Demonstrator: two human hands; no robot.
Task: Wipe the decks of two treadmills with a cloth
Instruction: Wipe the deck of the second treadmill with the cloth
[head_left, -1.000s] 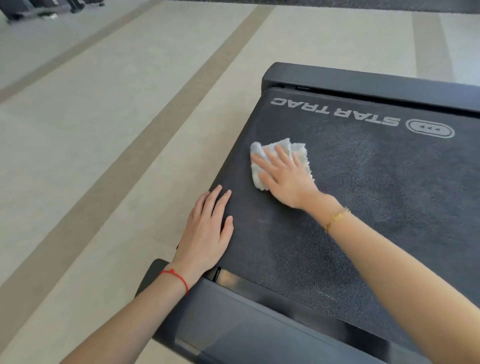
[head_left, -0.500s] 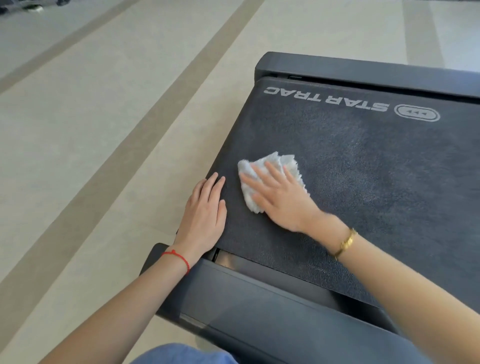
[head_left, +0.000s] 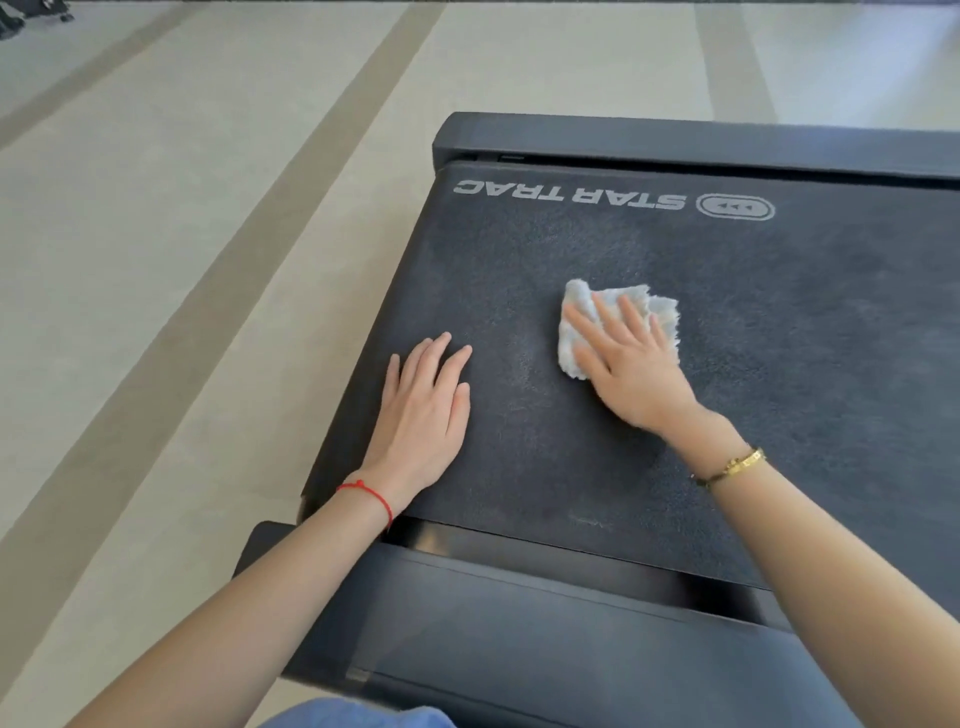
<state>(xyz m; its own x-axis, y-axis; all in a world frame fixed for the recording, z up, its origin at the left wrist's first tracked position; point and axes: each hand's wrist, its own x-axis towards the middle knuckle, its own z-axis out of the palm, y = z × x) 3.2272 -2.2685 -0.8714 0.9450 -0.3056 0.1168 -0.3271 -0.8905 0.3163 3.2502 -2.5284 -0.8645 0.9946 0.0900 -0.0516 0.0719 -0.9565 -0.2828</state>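
A dark treadmill deck (head_left: 779, 374) with white STAR TRAC lettering fills the right of the view. A crumpled white cloth (head_left: 613, 306) lies on its belt near the middle. My right hand (head_left: 631, 369) presses flat on the cloth with straight, spread fingers. My left hand (head_left: 423, 410) rests flat on the belt by the deck's left edge, fingers straight, a hand's width left of the cloth. A red string circles the left wrist and a gold bracelet the right.
A black end cover (head_left: 701, 137) closes the deck's far end, and a black frame panel (head_left: 519, 639) lies at the near end. Pale tiled floor (head_left: 182, 260) with darker stripes spreads to the left. Dark gym equipment (head_left: 31, 13) sits at the top left corner.
My right hand has slid the cloth to the right, away from the left hand and toward the belt's middle. The left hand stays flat near the left edge.
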